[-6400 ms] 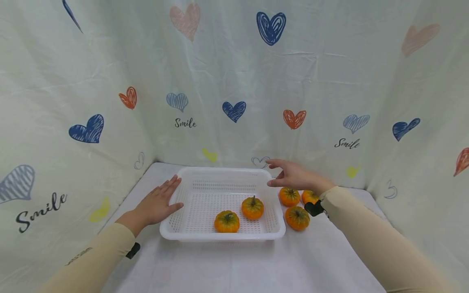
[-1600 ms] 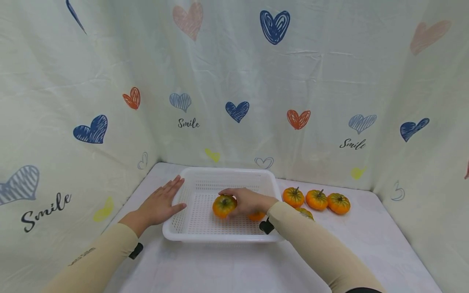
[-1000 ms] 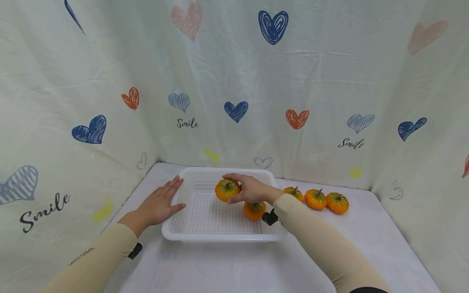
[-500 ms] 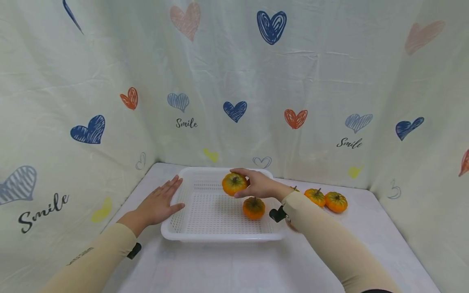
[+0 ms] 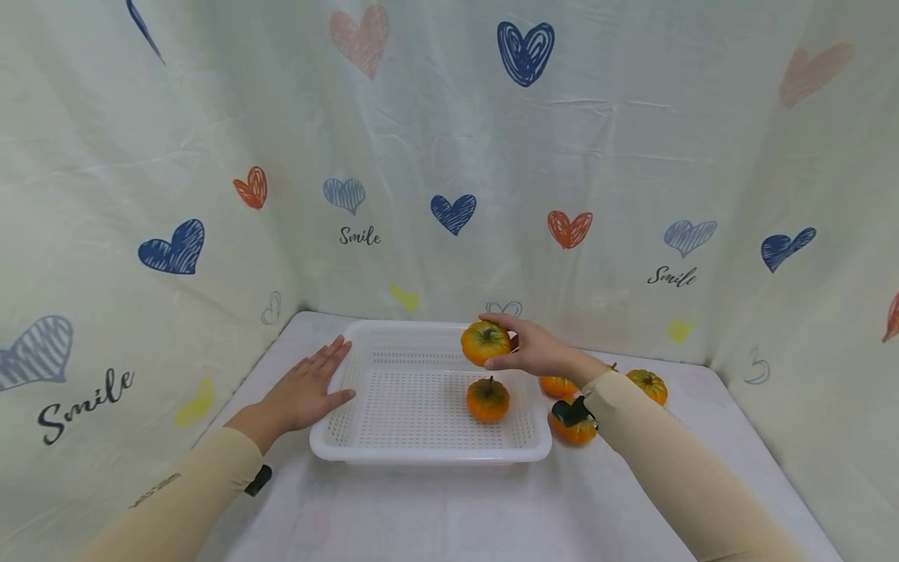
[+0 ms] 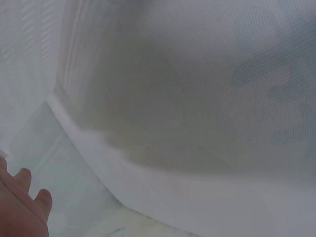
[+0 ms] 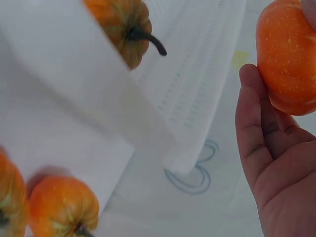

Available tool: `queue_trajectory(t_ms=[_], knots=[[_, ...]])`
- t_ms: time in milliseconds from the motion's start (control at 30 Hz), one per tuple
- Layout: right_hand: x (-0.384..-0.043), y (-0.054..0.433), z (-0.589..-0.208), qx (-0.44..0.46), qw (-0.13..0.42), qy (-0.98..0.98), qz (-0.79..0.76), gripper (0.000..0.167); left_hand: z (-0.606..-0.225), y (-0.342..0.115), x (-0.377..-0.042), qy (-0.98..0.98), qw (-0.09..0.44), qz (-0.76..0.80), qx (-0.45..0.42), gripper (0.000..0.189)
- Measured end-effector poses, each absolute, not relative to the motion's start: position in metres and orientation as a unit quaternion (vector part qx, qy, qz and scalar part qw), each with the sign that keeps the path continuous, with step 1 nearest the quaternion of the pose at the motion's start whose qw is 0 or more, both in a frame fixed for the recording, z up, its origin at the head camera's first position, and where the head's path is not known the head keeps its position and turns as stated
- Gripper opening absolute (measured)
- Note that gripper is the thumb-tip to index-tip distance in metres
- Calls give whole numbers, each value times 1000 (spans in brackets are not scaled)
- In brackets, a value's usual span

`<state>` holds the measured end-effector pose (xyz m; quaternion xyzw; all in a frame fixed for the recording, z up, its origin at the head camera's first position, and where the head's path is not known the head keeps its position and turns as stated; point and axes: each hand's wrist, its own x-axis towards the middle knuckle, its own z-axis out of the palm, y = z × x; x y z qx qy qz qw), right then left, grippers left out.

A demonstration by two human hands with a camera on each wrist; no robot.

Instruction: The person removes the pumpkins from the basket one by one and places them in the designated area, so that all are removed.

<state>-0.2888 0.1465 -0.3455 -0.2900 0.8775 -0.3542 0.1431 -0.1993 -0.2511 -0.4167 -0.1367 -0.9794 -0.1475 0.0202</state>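
Observation:
A small orange pumpkin [image 5: 485,343] with a greenish top is gripped between thumb and fingers of my right hand [image 5: 537,349], raised over the back right part of a white plastic basket [image 5: 428,454]. In the right wrist view the held pumpkin [image 7: 286,59] shows its smooth orange side against my fingers. One more pumpkin [image 5: 488,400] sits inside the basket, right of its middle. My left hand [image 5: 302,392] rests with straight fingers on the basket's left rim. The left wrist view catches only some fingertips [image 6: 43,200] at its lower left.
Outside the basket's right side lie several pumpkins on the white table, among them one near the front [image 5: 574,431] and one farther right [image 5: 648,385]; my right forearm partly covers them. A curtain printed with hearts [image 5: 453,212] stands behind and around the table.
My right hand has lifted the pumpkin out of the basket's middle and carried it rightward and back, towards the right rim. My left hand has stayed on the left rim.

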Motion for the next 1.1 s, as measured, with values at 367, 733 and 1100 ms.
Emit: queue_trajectory(t_ms=[367,733,1100], knots=[[-278,197,-342,-256,128,888,-359,85,-413,-249,-197,-978,34,-153,-141,81],[-267,234,-346,-226,102,900,-360,85,-412,-249,-197,-979,19,-148,-136,79],[-256,257,-347,-217,101,896,-375,84,-415,-250,-199,-980,16,-147,-131,80]])
